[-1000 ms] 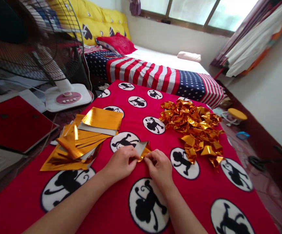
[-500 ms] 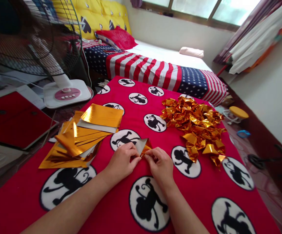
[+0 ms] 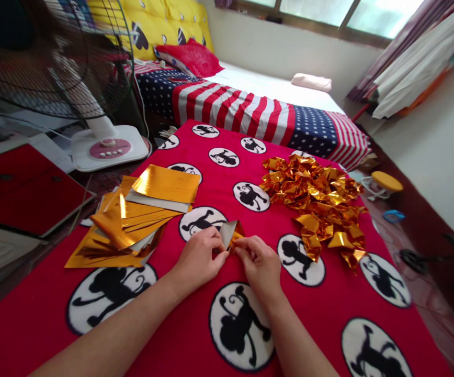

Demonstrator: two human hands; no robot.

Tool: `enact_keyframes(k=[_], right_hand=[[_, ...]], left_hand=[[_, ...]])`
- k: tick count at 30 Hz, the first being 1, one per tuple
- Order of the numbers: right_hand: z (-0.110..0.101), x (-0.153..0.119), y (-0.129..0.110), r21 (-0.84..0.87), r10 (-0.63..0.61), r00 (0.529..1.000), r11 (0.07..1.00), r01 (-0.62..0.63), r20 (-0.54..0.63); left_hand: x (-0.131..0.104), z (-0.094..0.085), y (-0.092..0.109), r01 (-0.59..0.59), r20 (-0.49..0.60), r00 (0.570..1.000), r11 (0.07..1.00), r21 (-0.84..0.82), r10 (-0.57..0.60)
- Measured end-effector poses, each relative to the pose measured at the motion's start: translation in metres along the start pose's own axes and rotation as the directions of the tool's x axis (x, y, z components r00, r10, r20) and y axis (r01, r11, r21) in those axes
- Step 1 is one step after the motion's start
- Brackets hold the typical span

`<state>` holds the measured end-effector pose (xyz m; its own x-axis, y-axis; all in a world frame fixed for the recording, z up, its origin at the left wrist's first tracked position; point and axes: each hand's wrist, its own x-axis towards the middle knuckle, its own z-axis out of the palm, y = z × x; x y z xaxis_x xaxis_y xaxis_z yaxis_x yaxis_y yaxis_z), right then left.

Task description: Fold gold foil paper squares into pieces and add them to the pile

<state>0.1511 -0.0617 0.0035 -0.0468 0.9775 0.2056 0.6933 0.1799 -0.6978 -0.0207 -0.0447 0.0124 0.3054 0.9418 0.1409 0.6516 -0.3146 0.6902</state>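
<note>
Between my hands is a small foil sheet [image 3: 231, 232], gold on one face and grey on the other, partly folded. My left hand [image 3: 201, 255] pinches its lower left part, and my right hand [image 3: 259, 264] pinches its lower right edge. The fingertips of both hands nearly meet over the red cloth [image 3: 180, 335] with monkey prints. To the left lies a loose stack of flat gold sheets [image 3: 164, 184], some with grey backs showing. A heap of folded gold foil pieces [image 3: 317, 191] rests on the right side of the cloth.
A fan [image 3: 109, 146] stands beyond the cloth at the left, near a red panel [image 3: 26, 188]. Behind the cloth is a bed [image 3: 235, 112] with a flag-patterned cover. On the floor at the right are a yellow stool [image 3: 387, 181] and a blue item [image 3: 393, 215].
The view has shifted slightly. Both hands keep their pinch on the foil sheet, and its grey flap looks a little narrower and more upright.
</note>
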Motion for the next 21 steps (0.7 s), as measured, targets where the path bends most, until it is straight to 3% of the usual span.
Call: enact_keyframes(k=[6, 10, 16, 21], right_hand=[[0.0013, -0.0032, 0.0018, 0.055, 0.085, 0.996, 0.995, -0.084, -0.03], [0.0015, 0.0003, 0.0011, -0.015, 0.149, 0.988, 0.989, -0.149, -0.038], [0.0031, 0.0001, -0.0058, -0.172, 0.087, 0.995, 0.981, -0.093, -0.046], [0.0013, -0.0036, -0.0036, -0.147, 0.018, 0.999, 0.989, -0.023, -0.039]], left_hand=[[-0.0007, 0.0015, 0.0022, 0.007, -0.031, 1.0, 1.0, 0.03, -0.006], [-0.0043, 0.0031, 0.0026, 0.013, -0.066, 0.998, 0.999, 0.036, -0.01], [-0.0054, 0.0056, 0.0028, 0.008, -0.086, 0.996, 0.999, 0.04, -0.004], [-0.0046, 0.0058, 0.0043, 0.001, -0.083, 0.997, 0.998, 0.064, 0.004]])
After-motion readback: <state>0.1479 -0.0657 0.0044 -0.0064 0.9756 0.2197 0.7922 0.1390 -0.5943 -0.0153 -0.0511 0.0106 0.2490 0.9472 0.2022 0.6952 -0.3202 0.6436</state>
